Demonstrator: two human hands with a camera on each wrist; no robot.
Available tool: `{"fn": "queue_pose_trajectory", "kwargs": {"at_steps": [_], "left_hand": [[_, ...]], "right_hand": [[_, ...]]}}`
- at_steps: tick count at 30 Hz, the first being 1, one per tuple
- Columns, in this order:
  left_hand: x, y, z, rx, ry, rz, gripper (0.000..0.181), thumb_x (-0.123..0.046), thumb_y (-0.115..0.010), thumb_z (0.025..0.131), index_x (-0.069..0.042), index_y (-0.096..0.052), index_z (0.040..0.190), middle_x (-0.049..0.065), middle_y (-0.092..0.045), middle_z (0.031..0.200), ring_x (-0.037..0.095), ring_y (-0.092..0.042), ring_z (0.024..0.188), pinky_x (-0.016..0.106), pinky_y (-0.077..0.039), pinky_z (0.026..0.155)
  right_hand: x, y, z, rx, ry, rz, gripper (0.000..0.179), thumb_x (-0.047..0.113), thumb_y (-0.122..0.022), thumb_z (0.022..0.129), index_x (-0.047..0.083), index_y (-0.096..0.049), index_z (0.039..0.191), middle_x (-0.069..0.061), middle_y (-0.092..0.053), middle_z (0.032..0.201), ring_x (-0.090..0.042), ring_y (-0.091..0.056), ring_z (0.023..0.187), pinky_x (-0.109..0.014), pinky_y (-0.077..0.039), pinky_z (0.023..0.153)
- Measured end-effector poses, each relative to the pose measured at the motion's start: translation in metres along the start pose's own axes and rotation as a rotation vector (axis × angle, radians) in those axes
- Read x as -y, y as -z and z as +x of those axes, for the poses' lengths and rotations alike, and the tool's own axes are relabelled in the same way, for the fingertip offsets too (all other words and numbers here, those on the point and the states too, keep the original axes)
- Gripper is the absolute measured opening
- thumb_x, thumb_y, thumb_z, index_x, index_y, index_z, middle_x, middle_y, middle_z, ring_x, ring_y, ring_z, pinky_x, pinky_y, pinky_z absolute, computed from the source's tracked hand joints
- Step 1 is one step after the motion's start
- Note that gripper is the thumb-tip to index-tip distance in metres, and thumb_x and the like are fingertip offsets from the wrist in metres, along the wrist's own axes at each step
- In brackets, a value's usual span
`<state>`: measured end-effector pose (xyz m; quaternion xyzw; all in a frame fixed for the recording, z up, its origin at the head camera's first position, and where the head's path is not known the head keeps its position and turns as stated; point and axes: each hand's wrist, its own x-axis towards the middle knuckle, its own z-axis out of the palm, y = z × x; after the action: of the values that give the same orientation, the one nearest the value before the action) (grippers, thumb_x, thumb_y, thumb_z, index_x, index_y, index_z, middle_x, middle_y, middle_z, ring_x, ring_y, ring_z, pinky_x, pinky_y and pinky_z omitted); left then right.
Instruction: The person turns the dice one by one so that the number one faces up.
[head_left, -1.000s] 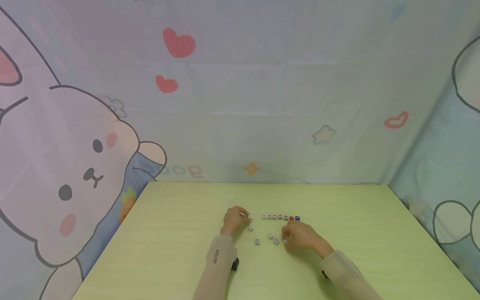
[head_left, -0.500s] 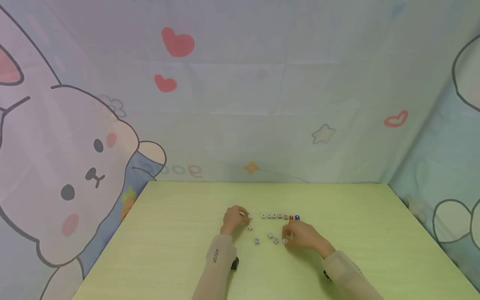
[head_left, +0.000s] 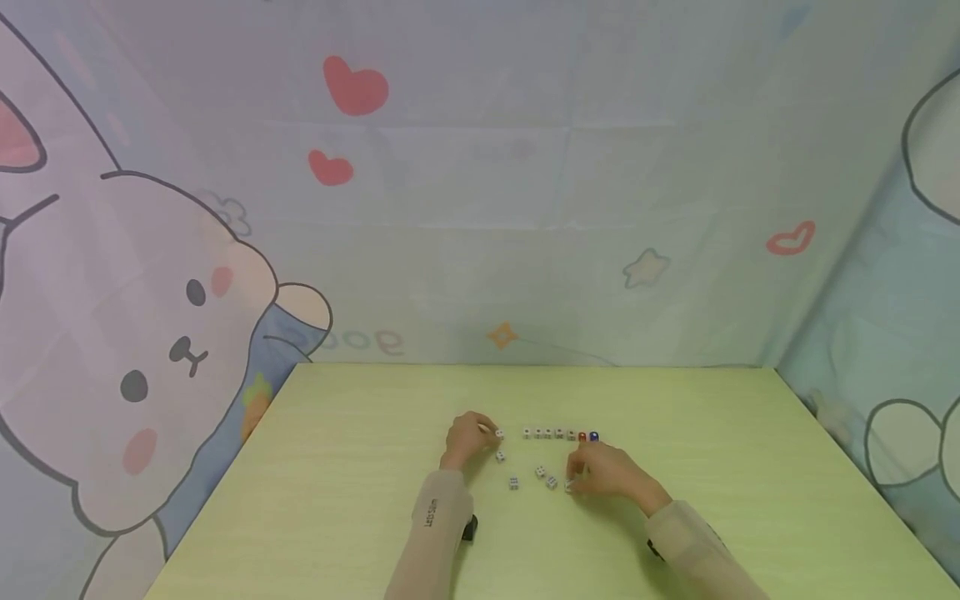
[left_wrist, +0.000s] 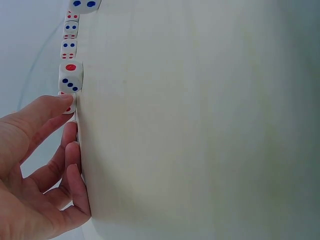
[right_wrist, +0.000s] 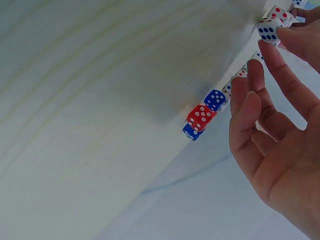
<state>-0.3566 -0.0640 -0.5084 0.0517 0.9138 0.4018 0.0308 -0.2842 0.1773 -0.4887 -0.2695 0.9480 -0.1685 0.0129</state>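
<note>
In the head view my left hand (head_left: 470, 437) pinches a white die (head_left: 499, 434) at the left of the table; the left wrist view shows thumb and forefinger on that die, with red pips. Just nearer lies another white die (head_left: 500, 457). My right hand (head_left: 609, 471) holds a white die (head_left: 568, 486) between thumb and forefinger; up close this die (right_wrist: 269, 30) turns a blue six to the camera. To its left lie loose white dice, among them one (head_left: 551, 482) beside the fingertips and one (head_left: 513, 483) farther off.
Beyond the hands runs a straight row of several white dice (head_left: 548, 433), ending at the right in a red die (head_left: 582, 437) and a blue die (head_left: 594, 436). The pale yellow-green table (head_left: 360, 467) meets a printed cloth backdrop (head_left: 480, 208) at its far edge.
The die in my right hand has shifted slightly nearer and left, and shows more clearly at the fingertips. My left hand and the row of dice stay in place.
</note>
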Motion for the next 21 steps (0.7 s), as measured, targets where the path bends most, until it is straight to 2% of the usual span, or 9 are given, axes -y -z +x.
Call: {"fn": "queue_pose_trajectory", "kwargs": {"at_steps": [15, 21], "left_hand": [[0.0000, -0.0001, -0.0003, -0.006, 0.000, 0.002, 0.016, -0.015, -0.072, 0.072, -0.008, -0.069, 0.086, 0.008, -0.068, 0.083, 0.020, -0.062, 0.073, 0.035, -0.048, 0.064], [0.0008, -0.0004, 0.0002, -0.001, -0.001, -0.004, 0.016, -0.015, -0.072, 0.072, -0.008, -0.069, 0.086, 0.008, -0.069, 0.083, 0.020, -0.062, 0.074, 0.034, -0.048, 0.065]], "right_hand": [[-0.0026, -0.0005, 0.0020, -0.039, 0.020, -0.022, 0.009, 0.022, -0.061, 0.082, 0.014, -0.065, 0.078, 0.005, -0.062, 0.084, -0.013, -0.057, 0.078, -0.027, -0.045, 0.062], [-0.0007, -0.0025, 0.0019, -0.021, -0.028, 0.010, 0.008, 0.023, -0.068, 0.075, 0.017, -0.064, 0.078, 0.005, -0.060, 0.083, -0.011, -0.053, 0.077, -0.028, -0.043, 0.061]]}}
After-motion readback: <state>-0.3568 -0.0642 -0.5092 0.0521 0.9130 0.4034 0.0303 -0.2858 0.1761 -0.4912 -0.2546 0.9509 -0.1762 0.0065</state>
